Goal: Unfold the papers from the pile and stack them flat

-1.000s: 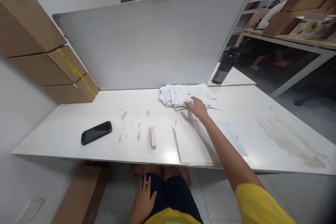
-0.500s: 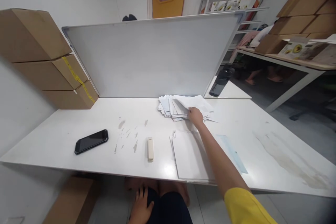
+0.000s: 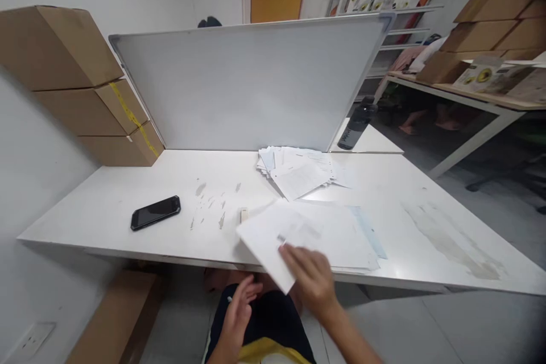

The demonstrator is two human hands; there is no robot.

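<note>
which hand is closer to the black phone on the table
Left. The left hand is below the table edge over the lap, below and right of the black phone. The right hand, holding a white sheet, is farther right.

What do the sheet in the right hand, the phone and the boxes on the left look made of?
Sheet: thin white paper, matte; it looks flat and light in the right hand, with faint print.
Phone: glossy black screen, probably glass; the dark casing could be plastic or rubber, hard to tell.
Boxes: brown cardboard, matte, with folded edges and yellow tape on one.
</note>
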